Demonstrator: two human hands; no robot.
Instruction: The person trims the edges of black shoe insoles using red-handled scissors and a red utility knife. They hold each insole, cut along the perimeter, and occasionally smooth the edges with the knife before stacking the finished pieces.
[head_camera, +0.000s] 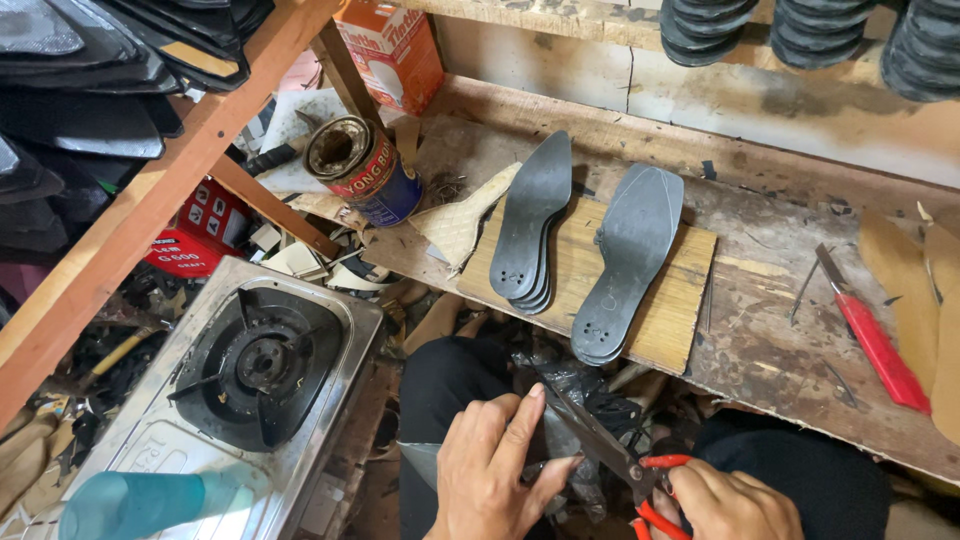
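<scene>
A: What is held at the lower edge of the view?

B: Red-handled scissors (625, 470) are gripped by the right hand (725, 500), whose fingers are closed through the red loops. The blades are seen parted, pointing up and left. A dark piece of material (560, 440) is pinched by the left hand (495, 465), fingers and thumb pressed together on it, right beside the blades. Whether the blades touch the piece cannot be told.

A: Where is this placed against the bench?

B: Both hands are kept over the lap, just below the front edge of the wooden workbench (780, 340). A light board (680, 300) is laid near that edge; two stacks of dark insoles (535, 225) and (630, 260) are set on it, the right stack overhanging the board's near edge.

A: And the room at the sides?

B: On the left, a gas stove (250, 370) is stood close to the knee, with a blue bottle (150, 500) before it. A tin can (365, 170) is found behind. On the right, a red-handled knife (875, 340) is laid on a barer stretch of bench, well apart from the hands.
</scene>
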